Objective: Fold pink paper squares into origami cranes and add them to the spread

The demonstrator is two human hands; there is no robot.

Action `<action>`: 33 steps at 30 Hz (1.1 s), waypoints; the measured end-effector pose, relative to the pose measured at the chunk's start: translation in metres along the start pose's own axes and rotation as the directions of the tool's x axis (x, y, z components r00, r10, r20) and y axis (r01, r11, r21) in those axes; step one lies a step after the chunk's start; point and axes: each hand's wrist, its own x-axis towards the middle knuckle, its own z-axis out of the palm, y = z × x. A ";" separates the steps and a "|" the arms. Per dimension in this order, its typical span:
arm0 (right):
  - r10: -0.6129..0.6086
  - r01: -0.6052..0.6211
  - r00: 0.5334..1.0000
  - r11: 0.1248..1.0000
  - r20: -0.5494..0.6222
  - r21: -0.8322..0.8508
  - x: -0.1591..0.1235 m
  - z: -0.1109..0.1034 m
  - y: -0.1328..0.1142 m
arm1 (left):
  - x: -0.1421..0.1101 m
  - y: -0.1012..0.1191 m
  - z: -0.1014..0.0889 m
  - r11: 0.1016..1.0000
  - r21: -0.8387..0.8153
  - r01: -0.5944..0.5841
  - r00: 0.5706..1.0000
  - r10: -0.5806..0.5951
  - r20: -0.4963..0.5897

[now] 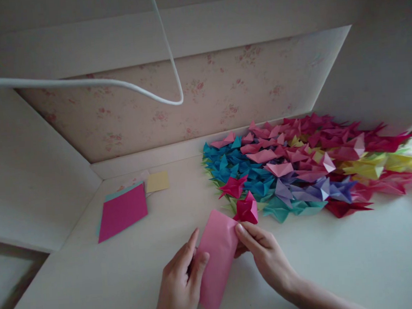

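Note:
A pink sheet of origami paper, folded into a long rectangle, is held up between my two hands above the white desk. My left hand grips its left edge, thumb on the near face and fingers behind. At the upper right corner, my right hand pinches the paper between thumb and fingers. Just beyond the paper lie two magenta folded paper pieces, one nearest my right hand and another a little farther back. The fingers behind the sheet are partly hidden.
Folded paper pieces in blue, pink, purple, yellow and red cover the back right of the desk. A stack of square sheets, magenta on top, lies at left beside yellow paper. A white cable hangs overhead.

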 end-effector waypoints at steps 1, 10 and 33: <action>-0.003 0.003 1.000 1.000 0.003 -0.004 0.000 0.000 -0.001 | 0.001 0.001 -0.001 1.000 -0.002 -0.005 1.000 0.005 0.013; 0.006 -0.006 0.998 1.000 0.059 -0.004 -0.004 0.002 -0.007 | 0.000 0.010 -0.008 0.998 -0.058 -0.006 1.000 0.007 0.008; 0.048 -0.035 0.991 0.994 0.129 -0.103 -0.006 0.004 -0.017 | 0.000 0.012 -0.010 0.991 -0.134 0.015 0.998 -0.007 0.061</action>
